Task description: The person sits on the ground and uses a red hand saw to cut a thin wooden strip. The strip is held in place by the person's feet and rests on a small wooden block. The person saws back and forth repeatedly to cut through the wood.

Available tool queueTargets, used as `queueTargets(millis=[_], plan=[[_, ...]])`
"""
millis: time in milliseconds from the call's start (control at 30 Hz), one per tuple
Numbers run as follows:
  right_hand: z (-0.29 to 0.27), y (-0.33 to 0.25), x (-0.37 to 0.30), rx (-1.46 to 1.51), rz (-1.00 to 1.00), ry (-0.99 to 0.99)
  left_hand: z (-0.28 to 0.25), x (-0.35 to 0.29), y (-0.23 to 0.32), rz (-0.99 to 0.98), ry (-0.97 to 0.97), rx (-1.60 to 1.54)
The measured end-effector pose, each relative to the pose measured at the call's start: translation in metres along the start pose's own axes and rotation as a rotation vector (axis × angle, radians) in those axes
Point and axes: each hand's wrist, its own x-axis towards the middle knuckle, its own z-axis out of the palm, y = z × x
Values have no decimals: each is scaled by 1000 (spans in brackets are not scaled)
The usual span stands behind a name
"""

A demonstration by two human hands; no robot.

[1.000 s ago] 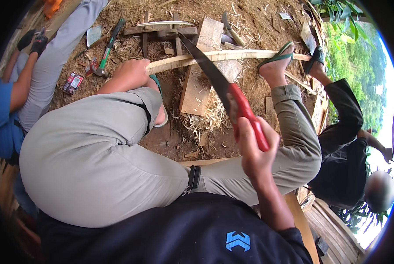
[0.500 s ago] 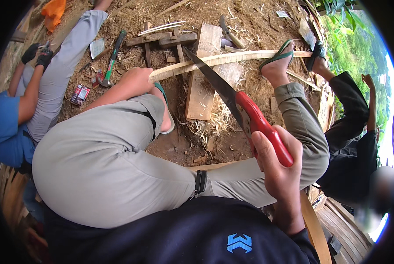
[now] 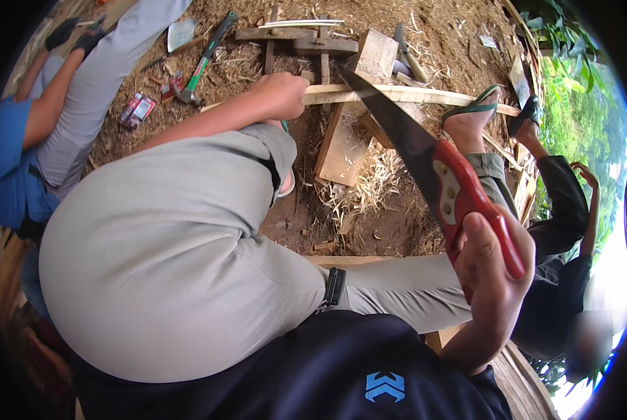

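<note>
Aloft, the right hand (image 3: 497, 260) grips a saw (image 3: 429, 164); outstretched left hand (image 3: 282, 96) apparently clasps a wooden strip (image 3: 425, 95); red packet (image 3: 137, 110) on ground (image 3: 389, 229).

Slanted red-handled saw (image 3: 427, 166), pale wooden strip (image 3: 420, 94)

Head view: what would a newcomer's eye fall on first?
Probably the red-handled saw, held right of centre in the right hand. Next comes the long pale strip across the upper middle, with the left hand closed on it. A green-handled hammer lies at the upper left.
</note>
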Motion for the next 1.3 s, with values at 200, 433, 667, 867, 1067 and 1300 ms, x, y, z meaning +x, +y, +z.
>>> queueTargets(millis=[200, 433, 667, 867, 1067, 1300], plan=[[18, 51, 31, 165, -24, -17, -1, -5, -6, -14, 24, 27], [7, 57, -2, 183, 5, 39, 3, -9, 0, 5, 62, 14], [-12, 52, -16, 179, -2, 108, 4, -5, -2, 22, 69, 14], [27, 86, 21, 162, -68, 36, -5, -16, 9, -32, 20, 26], [-24, 57, -30, 240, 30, 197, 1, -8, -2, -8, 56, 31], [8, 64, 29, 167, -42, 35, -7, -7, 9, -2, 23, 57]])
